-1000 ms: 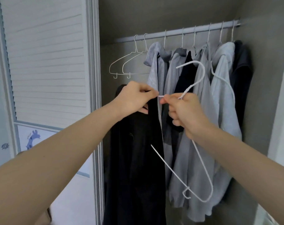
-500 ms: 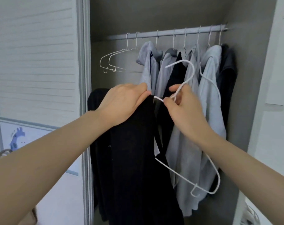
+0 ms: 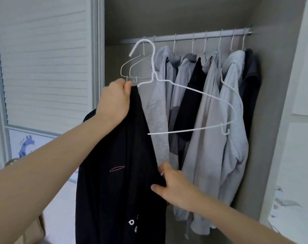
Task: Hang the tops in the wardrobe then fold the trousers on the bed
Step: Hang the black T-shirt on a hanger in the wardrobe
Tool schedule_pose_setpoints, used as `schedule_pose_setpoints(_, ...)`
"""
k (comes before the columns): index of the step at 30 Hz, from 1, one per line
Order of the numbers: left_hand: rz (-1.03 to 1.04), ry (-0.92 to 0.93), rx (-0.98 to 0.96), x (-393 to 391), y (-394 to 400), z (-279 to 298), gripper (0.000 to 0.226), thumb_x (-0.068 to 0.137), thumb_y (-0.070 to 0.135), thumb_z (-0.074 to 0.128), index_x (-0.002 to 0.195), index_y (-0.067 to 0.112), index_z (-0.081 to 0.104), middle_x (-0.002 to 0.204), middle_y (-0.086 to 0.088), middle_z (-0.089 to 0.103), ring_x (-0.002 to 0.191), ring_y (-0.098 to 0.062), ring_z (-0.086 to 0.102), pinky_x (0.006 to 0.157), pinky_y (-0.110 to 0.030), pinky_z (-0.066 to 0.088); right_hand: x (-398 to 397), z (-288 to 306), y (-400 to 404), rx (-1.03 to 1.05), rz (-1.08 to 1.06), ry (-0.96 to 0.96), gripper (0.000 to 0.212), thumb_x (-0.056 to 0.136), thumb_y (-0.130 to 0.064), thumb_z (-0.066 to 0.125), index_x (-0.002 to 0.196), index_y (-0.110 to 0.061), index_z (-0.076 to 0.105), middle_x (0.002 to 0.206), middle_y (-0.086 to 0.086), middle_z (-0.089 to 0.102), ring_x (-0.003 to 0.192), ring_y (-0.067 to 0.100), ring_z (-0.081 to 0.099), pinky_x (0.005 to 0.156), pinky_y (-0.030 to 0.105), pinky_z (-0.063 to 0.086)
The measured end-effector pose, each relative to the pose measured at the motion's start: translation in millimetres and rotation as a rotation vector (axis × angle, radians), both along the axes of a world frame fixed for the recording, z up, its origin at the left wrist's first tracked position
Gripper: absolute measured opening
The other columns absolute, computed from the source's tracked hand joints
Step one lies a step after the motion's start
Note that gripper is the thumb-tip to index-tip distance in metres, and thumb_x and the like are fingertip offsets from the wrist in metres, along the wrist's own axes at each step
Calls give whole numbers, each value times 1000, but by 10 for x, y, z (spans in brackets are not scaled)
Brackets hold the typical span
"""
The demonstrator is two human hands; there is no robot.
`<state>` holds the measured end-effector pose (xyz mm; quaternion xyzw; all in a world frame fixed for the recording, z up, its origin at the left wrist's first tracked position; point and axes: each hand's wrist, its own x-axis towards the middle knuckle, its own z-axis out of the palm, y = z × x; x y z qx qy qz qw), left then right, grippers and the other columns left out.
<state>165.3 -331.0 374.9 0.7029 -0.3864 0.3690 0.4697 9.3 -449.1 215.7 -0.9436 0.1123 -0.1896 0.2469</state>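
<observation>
A black top [image 3: 118,173] with small white and pink markings hangs from my left hand [image 3: 114,101], which grips its upper edge together with one end of a white wire hanger [image 3: 193,88]. The hanger's left arm is inside the top; its right arm and hook stick out in front of the wardrobe rail [image 3: 185,36]. Lower down, my right hand [image 3: 174,189] pinches the top's right edge. Several grey and dark tops [image 3: 211,120] hang on the rail.
Two bare white hangers [image 3: 132,67] hang at the rail's left end, behind the held hanger's hook. A white slatted sliding door [image 3: 44,59] stands on the left. The wardrobe's side wall [image 3: 266,103] and a white panel [image 3: 301,138] close in the right.
My right hand let go of the hanger neck and dropped to the top's lower right edge. The hanger turned upright with one arm in the top. My left hand moved up and left.
</observation>
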Motion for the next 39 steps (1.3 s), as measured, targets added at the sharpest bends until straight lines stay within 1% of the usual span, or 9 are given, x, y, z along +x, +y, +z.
schedule_pose_setpoints(4,47,86,5,234,270,-31,44,104,28,36,66,8,38,62,-6,42,71,-34,44,66,-35,28,-113,101,-188,-209,97,182,47,90,-42,58,134,-36,40,127,-9,54,111,6,46,94,27,40)
schedule_pose_setpoints(6,50,100,11,271,351,-85,44,104,27,36,65,7,37,63,-8,42,70,-34,44,65,-36,29,-118,161,-184,-272,160,258,51,90,-46,55,137,-42,34,125,-15,48,115,10,33,100,36,29)
schedule_pose_setpoints(12,49,118,8,286,454,-123,46,104,29,36,62,10,31,59,-6,38,57,-22,36,56,-37,24,45,72,-10,-619,236,390,42,87,-61,47,97,-23,60,111,-8,37,106,18,26,92,39,24)
schedule_pose_setpoints(17,147,196,-4,540,797,-227,56,100,52,36,61,13,25,57,-8,32,54,-23,33,54,-37,27,-73,400,-529,-874,96,150,44,89,-59,45,115,-26,59,133,-14,38,125,19,24,94,37,25)
schedule_pose_setpoints(22,213,98,107,731,995,-414,67,94,59,46,56,4,37,49,-12,41,52,-26,43,53,-31,34,-260,727,-868,-617,1,20,30,93,-44,52,120,-30,55,128,-13,43,121,9,31,104,36,30)
schedule_pose_setpoints(25,212,-51,158,690,997,-447,63,92,57,49,56,6,37,49,-8,42,51,-24,43,50,-34,33,-300,926,-828,-415,75,-184,7,95,-33,53,99,-29,56,93,-11,56,78,-3,48,75,24,40)
schedule_pose_setpoints(27,189,-135,213,559,885,-422,57,92,54,50,56,11,39,53,-4,44,54,-19,43,53,-33,31,-253,1045,-710,-274,110,-297,7,96,-28,52,89,-27,50,68,-15,51,59,0,44,60,17,36)
schedule_pose_setpoints(33,-85,4,158,164,521,-280,22,82,49,71,70,31,65,66,19,63,70,11,58,61,-2,37,-17,1221,-400,-80,119,-408,12,96,-25,51,84,-24,51,78,-11,53,66,-5,50,64,11,41)
schedule_pose_setpoints(39,-67,-20,194,371,704,-163,43,88,43,66,54,22,52,47,14,51,52,-1,47,52,-10,34,-229,1546,-606,208,-13,-644,19,74,-16,54,75,3,57,64,6,48,67,17,47,67,30,37)
